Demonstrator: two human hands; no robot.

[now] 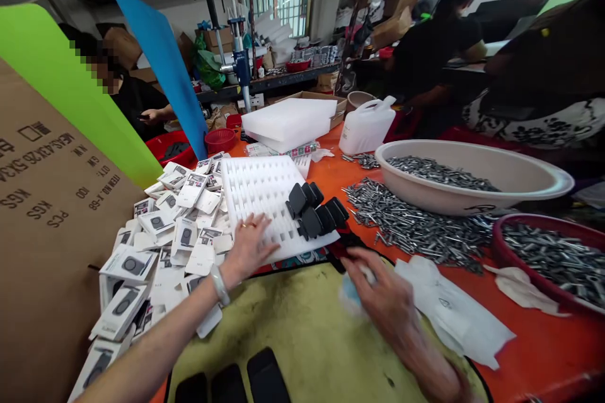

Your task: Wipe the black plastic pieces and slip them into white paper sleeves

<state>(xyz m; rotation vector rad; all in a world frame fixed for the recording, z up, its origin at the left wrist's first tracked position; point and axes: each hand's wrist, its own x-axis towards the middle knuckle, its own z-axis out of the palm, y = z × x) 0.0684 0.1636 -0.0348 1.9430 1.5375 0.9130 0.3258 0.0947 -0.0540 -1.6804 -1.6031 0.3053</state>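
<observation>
My left hand, with a ring and a bracelet, lies spread on the near left part of a white slotted foam tray. Several black padded pieces stand in the slots at the tray's right end. Beyond the tray's near right corner, my right hand is closed around something whitish, mostly hidden by the fingers. A blurred pale blue-and-white thing shows just below that hand. Flat black pieces lie in a row on the yellow-green mat at the near edge.
Many small white boxes are heaped at left beside a large carton. Loose metal parts lie at right, by a wide beige basin and a dark red basin. White foam blocks and a jug stand behind; people sit further back.
</observation>
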